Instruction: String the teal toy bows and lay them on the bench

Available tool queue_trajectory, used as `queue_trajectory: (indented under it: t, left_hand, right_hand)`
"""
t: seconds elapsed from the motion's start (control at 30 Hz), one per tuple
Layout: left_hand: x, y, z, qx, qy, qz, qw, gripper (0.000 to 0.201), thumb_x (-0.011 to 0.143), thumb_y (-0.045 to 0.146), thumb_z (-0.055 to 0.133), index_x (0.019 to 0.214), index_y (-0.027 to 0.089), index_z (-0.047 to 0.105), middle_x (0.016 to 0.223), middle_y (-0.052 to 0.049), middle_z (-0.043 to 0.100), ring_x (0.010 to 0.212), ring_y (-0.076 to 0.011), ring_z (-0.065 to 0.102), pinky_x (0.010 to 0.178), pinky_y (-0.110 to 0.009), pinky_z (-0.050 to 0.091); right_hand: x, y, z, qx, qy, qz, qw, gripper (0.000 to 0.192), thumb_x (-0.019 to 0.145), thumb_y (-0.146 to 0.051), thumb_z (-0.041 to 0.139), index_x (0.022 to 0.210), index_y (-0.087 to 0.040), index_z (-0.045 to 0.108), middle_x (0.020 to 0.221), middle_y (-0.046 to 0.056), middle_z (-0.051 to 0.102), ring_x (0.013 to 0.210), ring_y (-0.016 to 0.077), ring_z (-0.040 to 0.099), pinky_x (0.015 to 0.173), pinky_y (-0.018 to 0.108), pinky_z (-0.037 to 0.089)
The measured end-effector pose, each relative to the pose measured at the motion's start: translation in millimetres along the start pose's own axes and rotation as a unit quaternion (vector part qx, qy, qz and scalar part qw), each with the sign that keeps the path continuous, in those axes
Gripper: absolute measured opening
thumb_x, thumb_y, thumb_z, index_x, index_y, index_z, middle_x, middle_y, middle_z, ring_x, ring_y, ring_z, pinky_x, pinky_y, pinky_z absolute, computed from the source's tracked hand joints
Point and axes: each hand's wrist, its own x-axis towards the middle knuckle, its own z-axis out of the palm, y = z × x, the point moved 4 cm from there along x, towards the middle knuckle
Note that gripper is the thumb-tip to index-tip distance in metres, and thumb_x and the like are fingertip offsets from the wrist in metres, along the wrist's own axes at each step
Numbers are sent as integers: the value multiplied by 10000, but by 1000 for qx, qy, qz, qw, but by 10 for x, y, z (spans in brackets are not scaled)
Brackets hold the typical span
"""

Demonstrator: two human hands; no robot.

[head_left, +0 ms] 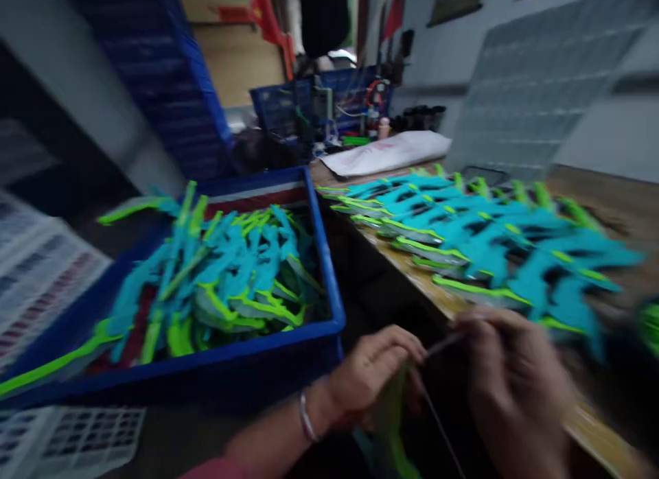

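At the lower centre, my left hand (368,372) is closed on a lime-green and teal piece (390,424) that hangs below the fingers; much of it is dark and blurred. My right hand (515,390), smeared by motion, pinches the end of a thin pale strip (443,345) stretched to my left fingertips. From there a thin pale cord (440,427) runs downward. Rows of teal and lime-green plastic pieces (489,239) lie overlapped on the wooden table (607,431), just beyond my right hand. What exactly these pieces are, I cannot tell.
A blue crate (329,287) left of my hands is heaped with similar teal and green pieces (247,266). White perforated baskets (93,434) stand at the lower left. Farther back are a white sack (388,153), blue bins (281,112) and a grey panel (535,88).
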Motion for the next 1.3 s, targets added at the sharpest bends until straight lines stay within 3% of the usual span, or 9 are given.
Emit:
queue_trajectory:
  t: [0.2, 0.33, 0.43, 0.57, 0.7, 0.8, 0.9, 1.03, 1.3]
  left_hand:
    - [16, -90, 14, -114, 23, -29, 993, 255, 856, 396, 752, 799, 182, 625, 656, 15, 530, 522, -100, 493, 447, -188, 409]
    - [62, -162, 24, -69, 57, -30, 996, 194, 885, 339, 734, 805, 179, 660, 639, 28, 529, 517, -82, 494, 479, -179, 403]
    - [73, -165, 31, -47, 61, -9, 997, 134, 884, 306, 742, 852, 182, 701, 730, 15, 569, 587, -78, 508, 554, -183, 423]
    - [73, -168, 24, -22, 53, 11, 998, 93, 903, 284, 722, 888, 194, 707, 831, 5, 572, 715, -100, 525, 642, -188, 440]
    - [86, -159, 37, -22, 34, 14, 999, 136, 939, 304, 673, 860, 195, 679, 845, -1, 550, 770, -121, 522, 689, -203, 445]
    - [106, -128, 69, -31, 26, 7, 999, 166, 934, 310, 677, 822, 187, 669, 815, -5, 530, 765, -125, 504, 693, -205, 434]
    - [131, -97, 93, -50, 16, -2, 999, 201, 907, 332, 705, 782, 179, 671, 778, -8, 513, 735, -131, 488, 668, -210, 430]
    - [143, -102, 66, -50, -7, -9, 999, 214, 891, 361, 717, 781, 180, 691, 777, -17, 514, 718, -138, 489, 640, -219, 429]
    - [63, -77, -17, -26, -29, -11, 999, 172, 823, 350, 774, 782, 194, 714, 832, -32, 535, 758, -161, 532, 657, -240, 463]
  right_hand:
    - [-265, 50, 133, -27, 4, -20, 999, 113, 1030, -195, 462, 960, -203, 550, 905, 28, 600, 774, 143, 596, 689, 272, 497]
    - [-430, 5, 64, 4, -94, -44, 995, 110, 1027, -149, 463, 991, -198, 555, 1096, 77, 619, 990, 161, 623, 837, 295, 520]
    - [-466, -58, 69, 47, -134, -26, 989, 105, 1013, -153, 508, 975, -188, 600, 1086, 71, 611, 960, 151, 616, 817, 279, 515]
    - [-457, 52, 112, 132, -77, 93, 984, 72, 952, -231, 645, 893, -191, 634, 869, 4, 581, 760, 120, 576, 677, 239, 480]
    - [-522, 229, 231, 272, -101, 262, 920, 257, 825, -364, 802, 848, -173, 632, 734, -18, 624, 628, 120, 609, 602, 234, 491]
    - [-565, 284, 245, 288, -95, 309, 902, 378, 776, -467, 835, 746, -171, 602, 660, -5, 639, 591, 137, 612, 573, 246, 490]
    - [-565, 275, 207, 231, -92, 266, 931, 405, 823, -517, 789, 727, -172, 600, 668, -2, 633, 590, 128, 588, 554, 241, 463]
    - [-534, 194, 127, 89, -72, 103, 988, 346, 942, -473, 679, 783, -173, 609, 756, 0, 610, 676, 115, 565, 613, 238, 449]
    - [-629, 75, 106, -16, -56, -40, 998, 296, 1031, -415, 565, 877, -166, 610, 768, 15, 621, 640, 110, 555, 593, 236, 440]
